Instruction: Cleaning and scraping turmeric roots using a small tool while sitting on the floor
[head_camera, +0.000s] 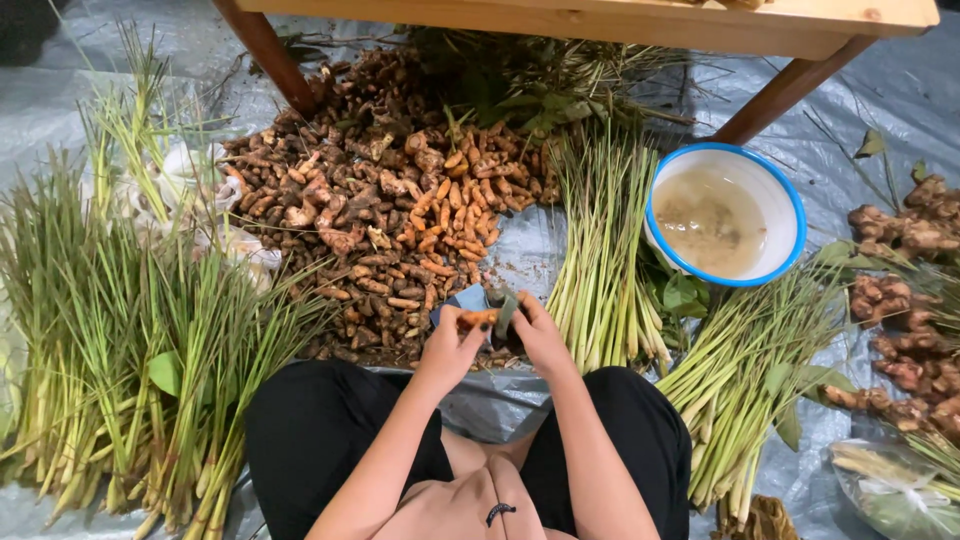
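Both hands together, lower centre | left hand (447, 347) gripping orange root (478, 318) | right hand (535, 335) pinching green blade (506, 312) (kind unclear) | root pile (385, 200) above

- The heap of small knobbly turmeric roots (390, 215) fills the upper middle of the frame, under the wooden table (600, 20) along the top edge.
- Long lemongrass bundles (120, 380) lie at the left; another bundle (600, 260) lies right of the heap.
- The round enamel bowl of cloudy water (725, 212) sits upper right, with ginger lumps (905, 300) at the right edge.
- Both hands, left (450, 345) and right (535, 335), meet at lower centre, before the heap.
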